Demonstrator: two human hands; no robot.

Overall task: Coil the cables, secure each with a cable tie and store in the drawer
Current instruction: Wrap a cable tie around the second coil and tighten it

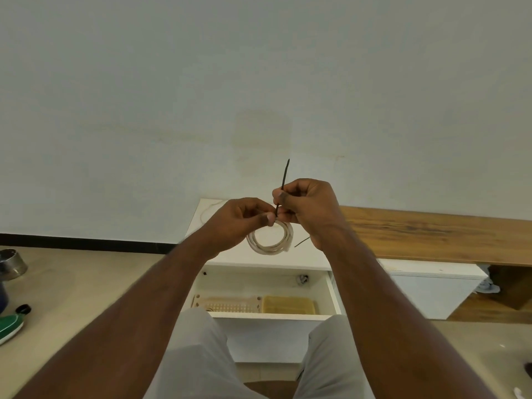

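Head view. A white cabinet [259,259] stood against a pale wall, a wooden bench top [431,231] running off to its right. Its drawer [331,289] was pulled open below the hands, with a slotted cream tray [230,305] and a yellowish block [288,305] inside. A metal pot [13,264] and a green shoe [10,326] lay on the floor at left. The forearms covered part of the cabinet top.

The left hand [239,223] pinched the top of the coiled cable [270,240], which hung below both hands in front of the cabinet top. The right hand [308,208] pinched the black cable tie [283,182] just above the coil, its tail pointing up.

The cable was cream-white, wound in several round loops. A second dark tie [302,241] lay beside it.
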